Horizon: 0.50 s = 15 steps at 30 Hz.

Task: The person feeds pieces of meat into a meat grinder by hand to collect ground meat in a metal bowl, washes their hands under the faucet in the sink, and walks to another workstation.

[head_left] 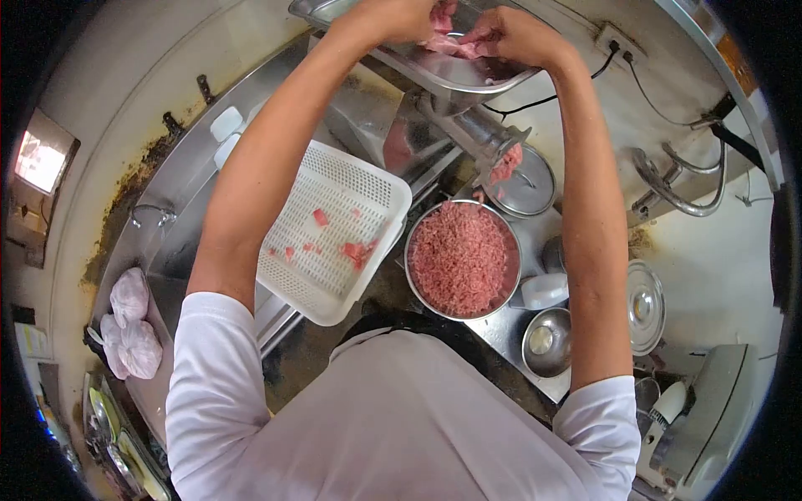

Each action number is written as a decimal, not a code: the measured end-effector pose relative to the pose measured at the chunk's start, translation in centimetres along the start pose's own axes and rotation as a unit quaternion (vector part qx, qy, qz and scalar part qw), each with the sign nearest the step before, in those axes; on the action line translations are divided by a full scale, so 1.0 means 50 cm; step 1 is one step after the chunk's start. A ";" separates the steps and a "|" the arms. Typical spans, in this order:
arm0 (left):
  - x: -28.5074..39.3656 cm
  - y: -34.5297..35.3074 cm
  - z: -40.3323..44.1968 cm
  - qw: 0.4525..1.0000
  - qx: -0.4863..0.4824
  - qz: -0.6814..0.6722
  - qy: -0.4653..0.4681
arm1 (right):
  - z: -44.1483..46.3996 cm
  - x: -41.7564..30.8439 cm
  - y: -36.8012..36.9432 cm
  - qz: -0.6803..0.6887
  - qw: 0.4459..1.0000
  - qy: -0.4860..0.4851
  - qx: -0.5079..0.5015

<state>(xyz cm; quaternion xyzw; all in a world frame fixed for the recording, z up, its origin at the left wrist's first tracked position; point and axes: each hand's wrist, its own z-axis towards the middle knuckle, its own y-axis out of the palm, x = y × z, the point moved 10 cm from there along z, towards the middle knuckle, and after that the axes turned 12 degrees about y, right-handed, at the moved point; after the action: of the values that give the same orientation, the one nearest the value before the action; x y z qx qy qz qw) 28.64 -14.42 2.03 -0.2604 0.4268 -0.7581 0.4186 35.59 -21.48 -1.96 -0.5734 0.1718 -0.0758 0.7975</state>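
In the head view, raw meat [451, 46] is held over the metal tray [499, 86] of a grinder [469, 134] by both hands: the left hand [405, 18], partly cut off by the top edge, appears closed around one end, while the other is pinched by the right hand [518, 37]. The feeding step is judged to be in hand, since ground meat [506, 163] hangs at the outlet above a filled bowl [409, 271]. For the next move, a steering of the meat towards the feed opening and a loosened grip seem called for.
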 end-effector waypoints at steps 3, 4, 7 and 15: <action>-0.006 0.002 -0.008 0.999 0.030 -0.009 -0.021 | -0.011 0.019 -0.016 0.041 0.996 0.075 0.024; -0.010 0.007 -0.009 0.999 0.041 -0.001 -0.018 | -0.012 0.022 -0.029 0.040 0.993 0.092 0.060; 0.007 0.069 0.008 0.999 -0.029 -0.021 0.031 | -0.018 0.023 -0.041 0.053 0.988 0.119 0.086; 0.020 -0.134 -0.095 0.963 0.253 -0.089 -0.030 | -0.038 0.036 -0.047 0.104 0.974 0.164 0.116</action>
<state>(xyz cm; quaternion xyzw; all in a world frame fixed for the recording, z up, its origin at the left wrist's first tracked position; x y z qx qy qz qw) 21.81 -11.34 5.49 -0.2053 0.1833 -0.8674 0.4145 36.74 -24.50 -0.64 -0.4355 0.3490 -0.1052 0.8231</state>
